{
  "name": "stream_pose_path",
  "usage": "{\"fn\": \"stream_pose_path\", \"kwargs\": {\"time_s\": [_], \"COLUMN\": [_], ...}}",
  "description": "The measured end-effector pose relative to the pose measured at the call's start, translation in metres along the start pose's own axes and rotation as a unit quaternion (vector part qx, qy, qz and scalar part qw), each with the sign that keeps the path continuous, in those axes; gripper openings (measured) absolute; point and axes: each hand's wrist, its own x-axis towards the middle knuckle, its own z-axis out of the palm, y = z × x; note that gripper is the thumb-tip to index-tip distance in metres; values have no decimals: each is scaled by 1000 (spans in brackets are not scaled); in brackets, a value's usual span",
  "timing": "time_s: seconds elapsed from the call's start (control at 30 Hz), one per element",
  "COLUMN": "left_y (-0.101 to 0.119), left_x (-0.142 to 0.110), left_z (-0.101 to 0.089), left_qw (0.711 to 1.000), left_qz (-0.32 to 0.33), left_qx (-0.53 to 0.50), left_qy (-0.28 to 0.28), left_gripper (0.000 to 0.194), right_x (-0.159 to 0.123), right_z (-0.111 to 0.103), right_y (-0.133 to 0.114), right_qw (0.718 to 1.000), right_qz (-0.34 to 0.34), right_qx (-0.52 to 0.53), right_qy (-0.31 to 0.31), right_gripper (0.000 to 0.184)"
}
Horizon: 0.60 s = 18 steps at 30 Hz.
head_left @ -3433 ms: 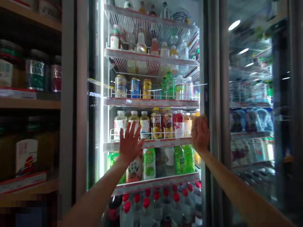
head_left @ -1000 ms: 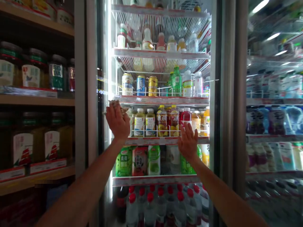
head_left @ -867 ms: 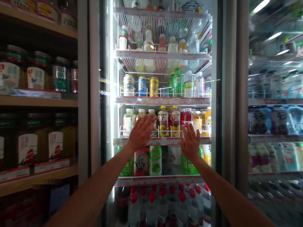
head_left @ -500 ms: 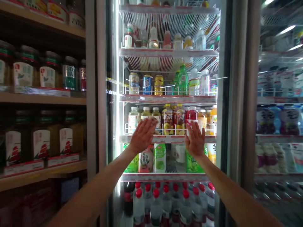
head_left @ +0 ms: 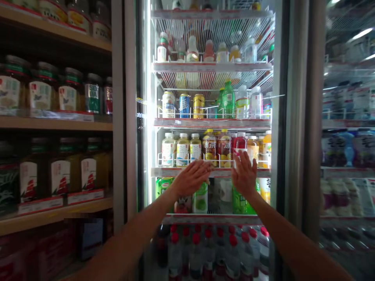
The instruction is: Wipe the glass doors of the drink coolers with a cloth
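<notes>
Both my arms reach toward a lit drinks fridge with a glass front. My left hand (head_left: 191,177) is stretched flat, fingers pointing right, in front of the price rail (head_left: 168,172) of the middle shelf. It partly covers a green-labelled bottle (head_left: 201,199) on the shelf below. My right hand (head_left: 245,173) is raised with fingers spread, in front of a red bottle (head_left: 240,141) and a green pack (head_left: 240,203). Neither hand holds anything. Whether either one touches the glass I cannot tell. Iced tea bottles (head_left: 210,146) with yellow caps stand between and behind the hands.
Left of the fridge, wooden shelves (head_left: 55,123) carry several jars and bottles. Red-capped bottles (head_left: 195,249) fill the bottom of the fridge. Cans (head_left: 184,105) and a green bottle (head_left: 228,99) stand higher up. A metal door frame (head_left: 307,117) divides off another fridge at right.
My left hand has moved right and slightly down, its fingers now tilted more sideways. My right hand stays nearly in place. The whole view has shifted slightly, with the scene sliding right.
</notes>
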Motion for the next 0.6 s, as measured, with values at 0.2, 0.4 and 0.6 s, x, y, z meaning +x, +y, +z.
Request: {"fn": "stream_pose_path", "kwargs": {"time_s": [0.2,0.4,0.6], "left_y": [-52,-20,-11], "left_x": [-43,-66,-73], "left_z": [-20,-15,-14], "left_qw": [896,993,942], "left_qz": [-412,-111,-326], "left_qx": [72,-31,37], "left_qy": [150,-7,77], "left_gripper": [60,64,66], "right_x": [0,-1,-3], "right_z": [0,0,-1], "right_y": [-1,1,4], "right_qw": [1000,999,999], "right_qz": [13,20,34], "right_qx": [-8,-3,8], "right_qy": [-11,-29,-35], "right_gripper": [59,58,55]}}
